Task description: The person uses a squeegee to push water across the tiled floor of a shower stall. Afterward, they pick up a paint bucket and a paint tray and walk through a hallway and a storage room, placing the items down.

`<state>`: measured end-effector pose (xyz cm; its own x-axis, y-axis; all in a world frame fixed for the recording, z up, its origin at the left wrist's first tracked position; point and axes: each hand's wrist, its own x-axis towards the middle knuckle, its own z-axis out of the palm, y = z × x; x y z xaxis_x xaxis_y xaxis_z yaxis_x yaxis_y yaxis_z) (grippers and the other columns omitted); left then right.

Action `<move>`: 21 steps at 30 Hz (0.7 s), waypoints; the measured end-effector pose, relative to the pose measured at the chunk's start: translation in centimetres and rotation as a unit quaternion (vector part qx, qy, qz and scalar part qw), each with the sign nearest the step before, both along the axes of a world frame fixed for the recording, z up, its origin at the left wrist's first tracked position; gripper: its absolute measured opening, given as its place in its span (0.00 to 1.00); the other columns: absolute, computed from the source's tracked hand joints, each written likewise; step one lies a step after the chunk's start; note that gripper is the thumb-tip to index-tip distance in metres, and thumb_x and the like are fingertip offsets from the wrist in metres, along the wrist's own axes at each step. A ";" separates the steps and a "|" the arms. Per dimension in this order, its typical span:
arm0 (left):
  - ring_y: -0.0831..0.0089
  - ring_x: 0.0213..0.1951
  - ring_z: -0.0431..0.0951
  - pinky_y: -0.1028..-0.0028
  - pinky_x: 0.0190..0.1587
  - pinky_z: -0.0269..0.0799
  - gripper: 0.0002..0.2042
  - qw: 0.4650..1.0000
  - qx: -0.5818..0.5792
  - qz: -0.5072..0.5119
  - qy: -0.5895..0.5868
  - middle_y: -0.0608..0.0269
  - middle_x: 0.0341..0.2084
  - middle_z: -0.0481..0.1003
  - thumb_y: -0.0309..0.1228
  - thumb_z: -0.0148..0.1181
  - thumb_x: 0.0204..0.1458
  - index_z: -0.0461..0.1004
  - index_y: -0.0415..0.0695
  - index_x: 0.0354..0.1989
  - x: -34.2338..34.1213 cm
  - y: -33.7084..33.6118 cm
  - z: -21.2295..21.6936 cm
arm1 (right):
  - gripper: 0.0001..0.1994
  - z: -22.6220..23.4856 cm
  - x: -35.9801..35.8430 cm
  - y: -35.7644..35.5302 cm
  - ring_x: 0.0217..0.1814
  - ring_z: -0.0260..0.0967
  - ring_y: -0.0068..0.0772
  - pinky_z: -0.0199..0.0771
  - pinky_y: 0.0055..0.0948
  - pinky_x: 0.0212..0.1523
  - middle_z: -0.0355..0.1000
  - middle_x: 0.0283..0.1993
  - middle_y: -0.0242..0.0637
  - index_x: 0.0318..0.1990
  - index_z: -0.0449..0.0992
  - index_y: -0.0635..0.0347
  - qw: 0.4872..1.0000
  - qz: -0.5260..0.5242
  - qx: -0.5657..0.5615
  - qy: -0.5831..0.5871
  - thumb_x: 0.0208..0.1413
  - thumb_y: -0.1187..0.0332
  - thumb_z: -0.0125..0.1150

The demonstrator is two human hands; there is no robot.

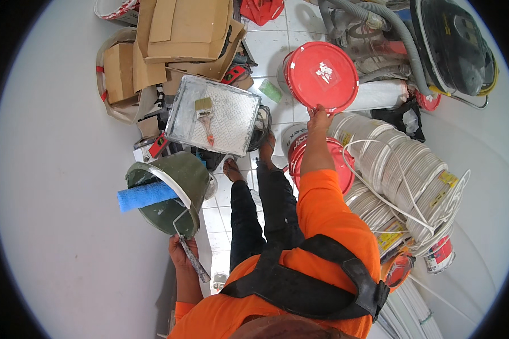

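Observation:
At the lower left, my left hand (184, 251) is closed at the rim of a tilted dark green bucket (178, 169). A paint roller with a blue sleeve (147, 196) lies across the bucket's mouth, its worn handle (195, 261) running past the same hand. Whether my fingers also hold that handle cannot be made out. Farther out, my right hand (320, 118) grips the near edge of a round red lid (324, 78) on a bucket. Below that arm stands another red-lidded bucket (340, 169).
A metallic-looking paint tray (237, 118) bears a flat paintbrush (205, 116). Cardboard boxes (186, 31) are piled far left. Coiled white cable (396, 152) and a vacuum cleaner (449, 48) with a grey hose stand right. A green pad (270, 90) lies on the tiled floor (218, 217).

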<state>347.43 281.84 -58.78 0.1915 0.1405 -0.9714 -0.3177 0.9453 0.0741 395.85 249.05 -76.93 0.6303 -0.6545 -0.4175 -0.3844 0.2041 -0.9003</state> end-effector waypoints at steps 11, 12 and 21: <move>0.66 0.36 0.80 0.69 0.41 0.79 0.09 0.999 0.005 -0.006 0.038 0.57 0.34 0.78 0.24 0.55 0.46 0.72 0.38 0.37 -1.8 0.0 0.9 | 0.25 -6.9 -6.0 -2.2 0.39 0.71 0.39 0.75 0.37 0.35 0.69 0.41 0.41 0.56 0.65 0.57 0.916 0.224 -0.096 0.319 0.51 0.62 0.62; 0.65 0.36 0.80 0.69 0.41 0.79 0.09 0.999 0.004 -0.006 0.033 0.56 0.34 0.78 0.24 0.55 0.46 0.72 0.37 0.37 -1.9 0.3 1.1 | 0.24 -7.2 -7.5 -1.3 0.39 0.70 0.39 0.74 0.37 0.36 0.69 0.42 0.40 0.54 0.67 0.58 0.881 0.289 -0.063 0.369 0.51 0.60 0.63; 0.65 0.38 0.80 0.66 0.46 0.78 0.09 0.999 -0.017 -0.015 0.047 0.56 0.34 0.78 0.21 0.54 0.44 0.71 0.36 0.36 -1.7 2.4 4.9 | 0.25 -10.7 -17.5 7.2 0.47 0.71 0.40 0.73 0.38 0.45 0.71 0.50 0.40 0.54 0.69 0.63 0.800 0.441 0.056 0.402 0.45 0.73 0.64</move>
